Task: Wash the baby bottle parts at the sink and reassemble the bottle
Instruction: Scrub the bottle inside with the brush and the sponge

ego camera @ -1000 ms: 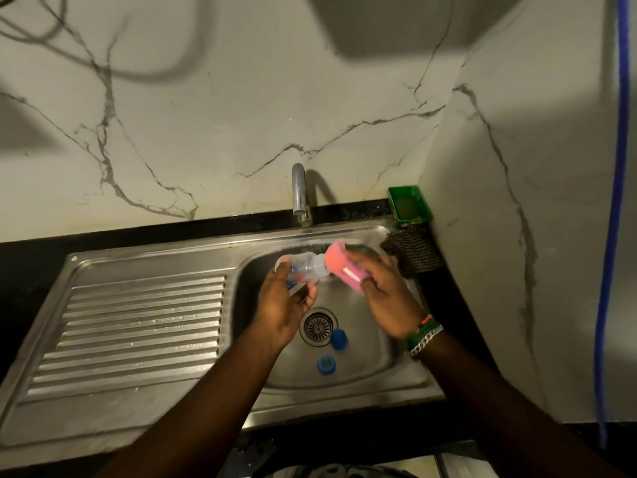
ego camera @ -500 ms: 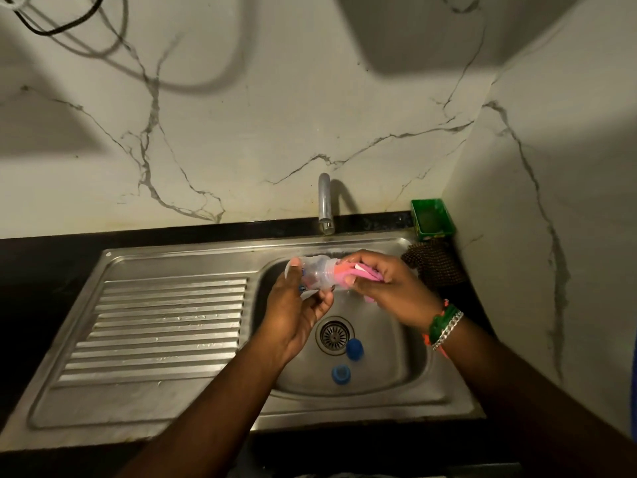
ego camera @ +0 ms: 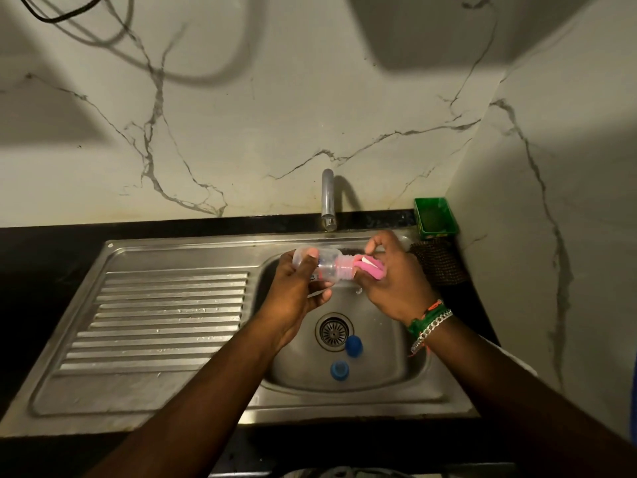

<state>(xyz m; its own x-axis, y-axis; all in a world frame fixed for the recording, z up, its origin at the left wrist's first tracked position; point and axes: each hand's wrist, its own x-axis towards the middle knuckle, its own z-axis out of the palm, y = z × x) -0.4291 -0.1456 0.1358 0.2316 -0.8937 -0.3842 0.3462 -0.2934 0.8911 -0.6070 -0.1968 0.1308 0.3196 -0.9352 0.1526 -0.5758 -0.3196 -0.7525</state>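
Note:
My left hand grips a clear baby bottle, held sideways over the steel sink basin, its open mouth pointing right. My right hand pinches a pink sponge and holds one end of it in the bottle's neck. Two blue bottle parts lie in the basin: one right beside the drain, the other a little nearer to me. The tap stands behind the bottle, and I see no water running from it.
A ribbed steel drainboard extends left of the basin. A green tray sits in the back right corner by the marble wall, with a dark scrub pad in front of it. Black countertop surrounds the sink.
The right hand has turned the sponge and pushed one end into the bottle's neck. The camera has tilted and moved closer; both blue parts stay in place.

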